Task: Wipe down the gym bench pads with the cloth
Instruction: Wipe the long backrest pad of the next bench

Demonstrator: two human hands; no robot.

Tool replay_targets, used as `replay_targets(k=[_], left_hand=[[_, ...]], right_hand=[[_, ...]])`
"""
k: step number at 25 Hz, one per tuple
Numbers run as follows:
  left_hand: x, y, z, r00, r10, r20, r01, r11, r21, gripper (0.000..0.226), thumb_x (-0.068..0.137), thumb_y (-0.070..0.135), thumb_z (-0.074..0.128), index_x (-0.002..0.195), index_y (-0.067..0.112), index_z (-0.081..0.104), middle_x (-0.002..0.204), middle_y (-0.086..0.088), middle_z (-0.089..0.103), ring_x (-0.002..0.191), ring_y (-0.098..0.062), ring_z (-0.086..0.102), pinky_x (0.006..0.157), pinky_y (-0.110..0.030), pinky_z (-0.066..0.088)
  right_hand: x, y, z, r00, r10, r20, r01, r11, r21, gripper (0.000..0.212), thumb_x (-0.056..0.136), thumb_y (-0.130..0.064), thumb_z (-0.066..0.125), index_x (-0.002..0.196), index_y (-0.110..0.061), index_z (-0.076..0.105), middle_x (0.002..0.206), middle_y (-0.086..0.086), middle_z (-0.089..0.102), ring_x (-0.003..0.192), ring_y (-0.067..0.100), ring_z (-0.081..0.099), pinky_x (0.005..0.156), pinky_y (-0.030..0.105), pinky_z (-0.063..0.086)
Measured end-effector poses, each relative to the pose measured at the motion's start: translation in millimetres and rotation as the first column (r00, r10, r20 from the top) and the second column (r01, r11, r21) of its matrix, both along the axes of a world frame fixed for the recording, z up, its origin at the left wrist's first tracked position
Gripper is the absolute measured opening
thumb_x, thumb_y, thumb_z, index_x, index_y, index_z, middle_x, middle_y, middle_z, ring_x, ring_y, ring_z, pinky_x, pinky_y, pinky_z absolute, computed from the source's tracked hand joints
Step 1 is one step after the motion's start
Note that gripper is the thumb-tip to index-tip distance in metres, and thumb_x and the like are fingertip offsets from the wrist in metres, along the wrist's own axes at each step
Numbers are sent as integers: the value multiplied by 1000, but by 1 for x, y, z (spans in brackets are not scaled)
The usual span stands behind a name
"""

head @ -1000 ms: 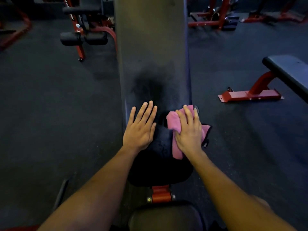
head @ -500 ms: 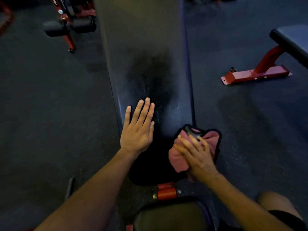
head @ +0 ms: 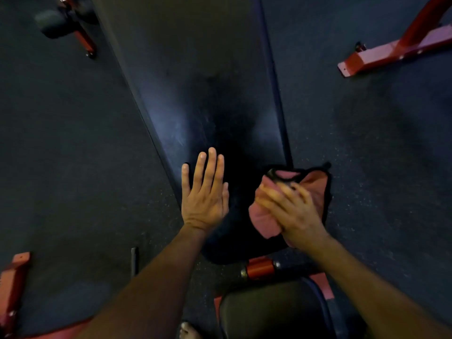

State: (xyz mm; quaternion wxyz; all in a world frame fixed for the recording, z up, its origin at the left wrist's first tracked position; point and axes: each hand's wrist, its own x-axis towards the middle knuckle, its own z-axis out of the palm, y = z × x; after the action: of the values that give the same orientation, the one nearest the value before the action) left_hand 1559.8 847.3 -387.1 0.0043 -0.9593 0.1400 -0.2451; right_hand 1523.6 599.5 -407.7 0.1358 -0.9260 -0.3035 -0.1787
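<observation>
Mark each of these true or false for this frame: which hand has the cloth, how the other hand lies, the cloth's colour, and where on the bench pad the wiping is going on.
1. The right hand holds the cloth. True.
2. The left hand lies flat on the bench pad, fingers straight. True.
3. The cloth is blue. False: it is pink with a dark edge.
4. The cloth is at the pad's left edge. False: it is at the right edge, near the pad's lower end.
5. Both hands grip the cloth. False: the left hand is apart from it.

The right hand is motion-blurred, hiding part of the pink cloth.
</observation>
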Motion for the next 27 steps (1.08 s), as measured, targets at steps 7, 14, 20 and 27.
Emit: replay_targets(k=[7,14,20,27], left_hand=[[-3,5,8,991,-49,-126,46,999,-29,65,109,36,30,165,12,9,173,-9,6,160,-27,7,129,-54,-3],[-6,52,51,899,-344,-273,408,884,230,70,110,42,37,167,13,8,175,-9,-1,162,-24,2,128,-57,8],[69,53,78,742,-615,-267,670,685,286,63,110,42,35,165,14,24,174,-8,14,161,-24,11,125,-64,11],[78,54,62,660,-699,-277,750,634,186,61,110,41,32,165,16,25,173,-7,15,160,-24,14,126,-64,10]], right_hand=[[-13,70,29,914,-320,-250,360,923,136,71,78,-4,70,144,-18,49,158,3,38,145,30,34,114,53,32],[-130,34,21,172,-398,-901,914,-276,296,37,94,-34,55,122,-9,56,125,17,56,107,26,62,89,42,54],[-80,111,33,125,-325,-938,811,-511,285,61,89,-56,60,134,-15,54,123,10,61,110,23,65,88,36,56],[-4,172,38,231,-687,-689,903,-112,414,61,91,-25,45,149,-9,40,161,10,33,150,24,30,119,31,22]])
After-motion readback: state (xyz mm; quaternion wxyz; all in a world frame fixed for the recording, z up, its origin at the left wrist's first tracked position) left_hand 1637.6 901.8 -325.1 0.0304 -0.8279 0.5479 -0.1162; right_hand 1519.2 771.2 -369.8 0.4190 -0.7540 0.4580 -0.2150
